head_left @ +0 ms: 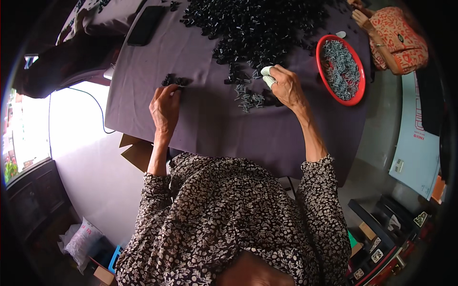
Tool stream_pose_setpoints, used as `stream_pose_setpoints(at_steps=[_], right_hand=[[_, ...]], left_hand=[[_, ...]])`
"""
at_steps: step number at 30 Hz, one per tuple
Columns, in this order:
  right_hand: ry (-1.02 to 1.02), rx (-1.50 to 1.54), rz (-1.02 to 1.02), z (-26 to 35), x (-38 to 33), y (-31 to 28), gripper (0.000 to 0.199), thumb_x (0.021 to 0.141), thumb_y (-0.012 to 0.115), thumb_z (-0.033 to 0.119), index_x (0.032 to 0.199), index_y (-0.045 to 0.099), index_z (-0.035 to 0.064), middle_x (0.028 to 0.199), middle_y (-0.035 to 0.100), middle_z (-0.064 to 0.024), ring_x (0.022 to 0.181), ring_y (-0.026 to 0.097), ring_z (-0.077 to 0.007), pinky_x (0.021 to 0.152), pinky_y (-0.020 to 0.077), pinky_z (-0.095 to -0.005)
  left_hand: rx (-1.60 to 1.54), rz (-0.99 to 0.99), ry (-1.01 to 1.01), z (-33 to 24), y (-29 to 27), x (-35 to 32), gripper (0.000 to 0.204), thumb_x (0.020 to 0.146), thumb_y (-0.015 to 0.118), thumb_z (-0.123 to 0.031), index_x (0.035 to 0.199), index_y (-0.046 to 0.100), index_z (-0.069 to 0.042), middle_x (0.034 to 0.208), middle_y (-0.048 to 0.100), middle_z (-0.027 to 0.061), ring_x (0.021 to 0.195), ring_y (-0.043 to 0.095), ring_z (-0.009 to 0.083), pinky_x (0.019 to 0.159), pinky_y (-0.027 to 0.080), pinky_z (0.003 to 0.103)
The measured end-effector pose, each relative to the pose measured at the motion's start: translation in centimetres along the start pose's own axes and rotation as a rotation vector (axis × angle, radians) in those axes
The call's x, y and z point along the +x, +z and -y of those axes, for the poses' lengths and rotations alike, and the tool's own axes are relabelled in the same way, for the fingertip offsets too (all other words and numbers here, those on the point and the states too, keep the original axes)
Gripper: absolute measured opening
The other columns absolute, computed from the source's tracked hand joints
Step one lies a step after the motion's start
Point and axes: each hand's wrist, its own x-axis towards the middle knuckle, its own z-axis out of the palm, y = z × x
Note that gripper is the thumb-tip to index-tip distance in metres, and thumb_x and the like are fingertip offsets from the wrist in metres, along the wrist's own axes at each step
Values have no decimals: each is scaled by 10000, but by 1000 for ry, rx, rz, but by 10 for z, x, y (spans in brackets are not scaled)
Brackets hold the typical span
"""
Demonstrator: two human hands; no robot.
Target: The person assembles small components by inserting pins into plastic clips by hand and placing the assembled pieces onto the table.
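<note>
My left hand point(164, 108) is closed at the left of the table, its fingertips pressed together beside a few small black pieces point(181, 81). What it pinches, if anything, is too small to name. White covers point(268, 76) wrap the thumb and a finger of my right hand point(286, 88). That hand is closed too, by the near edge of a big heap of small black pieces point(257, 28), and its fingertips hide anything between them. Just left of and below it lies a loose patch of thin grey pins point(249, 99).
On the purple tablecloth point(210, 128), a red oval basin point(320, 66) of grey pins stands at the right. A dark phone point(146, 26) lies far left. One person in orange-patterned clothing point(398, 40) is at the far right; another person's dark sleeve point(71, 62) is at the left.
</note>
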Motion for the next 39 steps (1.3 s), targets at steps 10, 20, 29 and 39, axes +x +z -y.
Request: stream_pose_setpoints(at_steps=[10, 20, 29, 39], right_hand=[[-146, -215, 29, -9, 9, 19, 60, 691, 559, 16, 742, 548, 46, 690, 574, -84, 646, 568, -258, 576, 410, -356], [-175, -251, 109, -12, 8, 12, 71, 676, 535, 15, 722, 494, 49, 653, 565, -93, 639, 565, -258, 589, 395, -349], [-193, 55, -17, 28, -22, -21, 146, 660, 614, 8, 770, 519, 14, 676, 559, -123, 657, 544, -290, 639, 431, -363], [107, 316, -176, 40, -62, -7, 176, 680, 549, -7, 855, 543, 12, 759, 576, -142, 683, 552, -310, 603, 439, -386]], left_hand=[[77, -69, -25, -7, -5, 3, 184, 756, 657, -142, 911, 628, -48, 805, 601, 91, 661, 610, 197, 592, 481, 299], [-358, 277, 130, -91, 37, -2, 160, 746, 652, -81, 892, 643, -15, 763, 626, 77, 621, 584, 134, 564, 467, 241], [-833, 690, -327, -111, 75, 3, 255, 814, 622, -222, 868, 626, 27, 715, 615, 50, 632, 526, 86, 580, 431, 226], [-1176, 780, -607, -120, 79, -23, 162, 850, 566, -140, 887, 603, 13, 762, 591, 31, 663, 518, 96, 654, 430, 241]])
